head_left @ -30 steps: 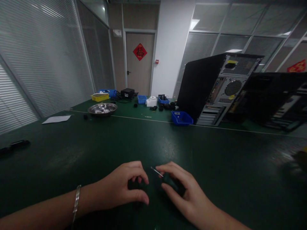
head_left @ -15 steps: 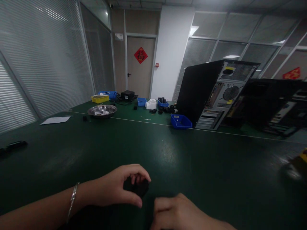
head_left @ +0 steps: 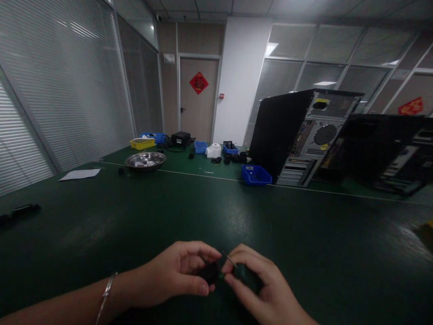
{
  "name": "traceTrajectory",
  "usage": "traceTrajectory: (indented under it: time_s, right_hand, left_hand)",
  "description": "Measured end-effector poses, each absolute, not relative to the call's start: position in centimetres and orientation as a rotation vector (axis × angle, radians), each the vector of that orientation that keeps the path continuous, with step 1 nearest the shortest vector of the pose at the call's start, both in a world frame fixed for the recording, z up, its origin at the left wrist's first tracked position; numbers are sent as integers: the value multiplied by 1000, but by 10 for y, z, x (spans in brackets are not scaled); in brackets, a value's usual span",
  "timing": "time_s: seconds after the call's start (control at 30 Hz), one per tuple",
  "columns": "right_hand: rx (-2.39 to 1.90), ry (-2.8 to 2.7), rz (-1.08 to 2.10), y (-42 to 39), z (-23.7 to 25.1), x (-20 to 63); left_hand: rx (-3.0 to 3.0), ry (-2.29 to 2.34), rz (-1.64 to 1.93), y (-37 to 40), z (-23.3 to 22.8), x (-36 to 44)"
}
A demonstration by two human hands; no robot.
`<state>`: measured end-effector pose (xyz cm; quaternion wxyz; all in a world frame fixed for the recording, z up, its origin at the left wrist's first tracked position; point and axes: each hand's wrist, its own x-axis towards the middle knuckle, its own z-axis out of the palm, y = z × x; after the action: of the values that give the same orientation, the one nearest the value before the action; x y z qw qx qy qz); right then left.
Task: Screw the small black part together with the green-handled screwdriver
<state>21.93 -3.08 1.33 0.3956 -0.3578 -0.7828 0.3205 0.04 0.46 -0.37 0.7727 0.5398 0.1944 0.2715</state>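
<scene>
Gripping a small black part [head_left: 209, 272] between thumb and fingers, the left hand [head_left: 172, 275] sits low over the green mat [head_left: 135, 216]. The right hand [head_left: 260, 289], half a second ago pulled back to the lower edge, has returned and closes on a dark-handled tool [head_left: 244, 274] whose thin metal shaft [head_left: 230, 259] meets the part. One metal bracelet [head_left: 106, 289] circles the left wrist. Farther off: one round steel bowl [head_left: 145, 160], one flat sheet of paper [head_left: 80, 174], three blue bins, nearest [head_left: 256, 174], and one upright computer case [head_left: 304, 135].
</scene>
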Motion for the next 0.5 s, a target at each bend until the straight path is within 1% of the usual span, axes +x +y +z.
traceTrajectory:
  time_s: [0.17, 0.5]
  right_hand:
    - [-934, -1967, 861, -32, 14, 216]
    - [-872, -2026, 838, -36, 11, 212]
  left_hand:
    - [1067, 447, 589, 2, -5, 3]
    - [1047, 460, 542, 3, -5, 4]
